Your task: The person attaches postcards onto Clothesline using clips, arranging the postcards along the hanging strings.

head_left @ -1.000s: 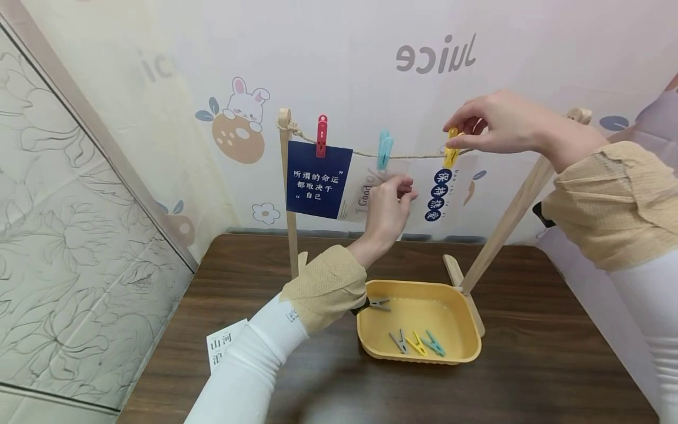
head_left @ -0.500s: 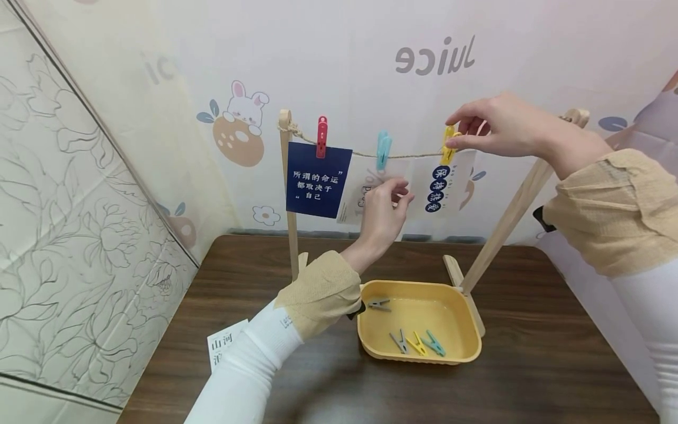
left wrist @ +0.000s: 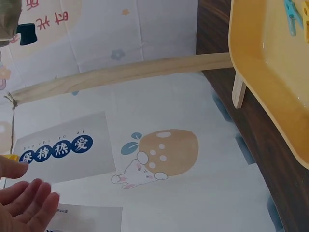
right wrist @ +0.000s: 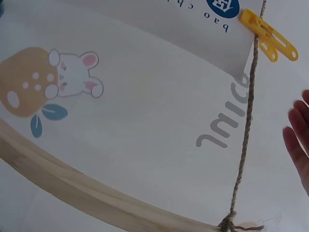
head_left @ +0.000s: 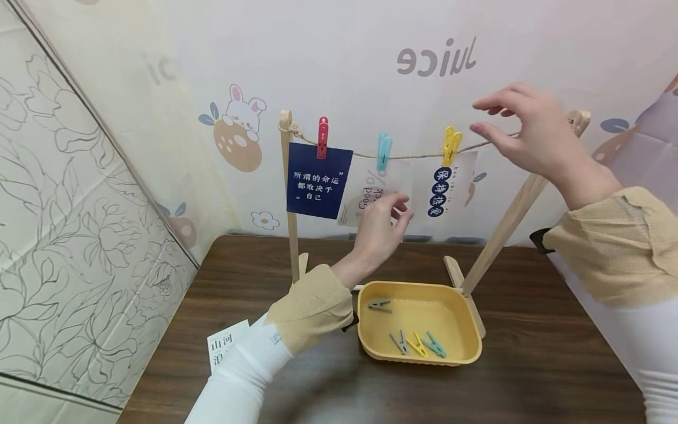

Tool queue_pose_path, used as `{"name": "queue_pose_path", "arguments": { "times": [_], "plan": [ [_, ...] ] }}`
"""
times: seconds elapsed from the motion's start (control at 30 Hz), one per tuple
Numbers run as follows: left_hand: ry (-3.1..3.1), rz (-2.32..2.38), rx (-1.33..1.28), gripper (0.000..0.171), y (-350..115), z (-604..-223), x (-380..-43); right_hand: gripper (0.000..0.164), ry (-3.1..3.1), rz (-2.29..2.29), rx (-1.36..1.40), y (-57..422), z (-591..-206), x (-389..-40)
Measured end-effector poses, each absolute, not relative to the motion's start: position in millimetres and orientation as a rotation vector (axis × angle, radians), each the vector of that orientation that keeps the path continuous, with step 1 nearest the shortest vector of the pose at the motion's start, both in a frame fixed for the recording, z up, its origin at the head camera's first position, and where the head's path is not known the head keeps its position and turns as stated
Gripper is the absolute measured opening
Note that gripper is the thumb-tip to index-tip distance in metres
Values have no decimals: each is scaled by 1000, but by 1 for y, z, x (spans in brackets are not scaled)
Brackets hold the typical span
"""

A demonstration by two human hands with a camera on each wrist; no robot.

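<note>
Releasing the yellow clothespin (head_left: 449, 147), the right hand (head_left: 535, 132) has withdrawn, thumb and fingers parted, empty. The white lettered card (head_left: 441, 190) hangs clipped to the twine (head_left: 415, 157); clamping appears complete. The left hand (head_left: 378, 225), loosely curled, holds nothing.

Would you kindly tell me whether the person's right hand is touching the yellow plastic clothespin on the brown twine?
Apart: the head view shows a clear gap between the right hand and the yellow plastic clothespin; the right wrist view confirms it.
</note>
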State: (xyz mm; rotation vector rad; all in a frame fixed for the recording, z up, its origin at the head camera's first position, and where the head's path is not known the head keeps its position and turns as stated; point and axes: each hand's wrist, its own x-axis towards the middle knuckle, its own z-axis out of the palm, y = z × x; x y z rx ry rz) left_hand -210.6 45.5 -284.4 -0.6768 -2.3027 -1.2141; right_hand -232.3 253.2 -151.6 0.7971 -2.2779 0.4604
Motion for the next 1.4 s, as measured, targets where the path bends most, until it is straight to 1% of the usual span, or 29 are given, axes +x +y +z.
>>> {"name": "queue_pose_path", "arguments": {
  "times": [0.23,0.37,0.7,1.07,1.27,1.4],
  "plan": [
    [-2409,-1129,-742,21,38,-294,-202,19,-2064,516,696,258,-168,-223],
    [-2475,-1162,-741,23,32,-300,-198,18,-1997,522,692,259,-178,-217],
    [-2655,-1094,-678,35,21,-318,-184,18,-1949,642,590,260,-203,-193],
    [-2756,-1088,-590,36,13,-346,-174,19,-1964,675,554,255,-243,-168],
    [-2773,-1118,-551,33,10,-361,-171,17,-2008,687,559,253,-269,-157],
    [-2770,-1136,-533,32,6,-371,-169,23,-2097,666,558,251,-287,-151]
  ]
}}
